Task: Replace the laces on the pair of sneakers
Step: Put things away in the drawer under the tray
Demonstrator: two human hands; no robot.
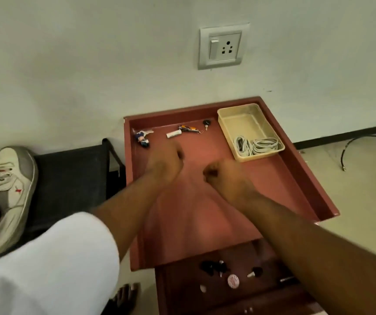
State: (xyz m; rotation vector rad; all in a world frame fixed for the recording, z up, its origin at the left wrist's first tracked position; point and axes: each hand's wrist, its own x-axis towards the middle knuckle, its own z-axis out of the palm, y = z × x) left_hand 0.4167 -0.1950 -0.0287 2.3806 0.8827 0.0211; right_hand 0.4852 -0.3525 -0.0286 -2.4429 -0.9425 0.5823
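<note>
Both hands hang over the reddish-brown surface (296,178) of a small cabinet with a raised rim, set against a pale wall. The left hand (165,164) and the right hand (224,176) are both blurred, fingers curled into loose fists; whether either one grips anything I cannot tell. They are close together but apart, near the middle of the surface.

The sneakers (3,196), white and grey with a small red mark, lie far left on a dark seat (69,178), well apart from the hands, their white laces loose across the tongue.

At the far right corner of the surface sits a cream plastic tray (225,117) holding coiled white laces (258,145) at its near end. Along the far edge lie a small figurine (142,138), a white cylinder (173,133), a keyring tool (188,128) and a black key (206,123).

Below the near edge an open drawer (182,292) shows small dark bits and a round pink badge (233,280). A wall socket (224,45) is above.
</note>
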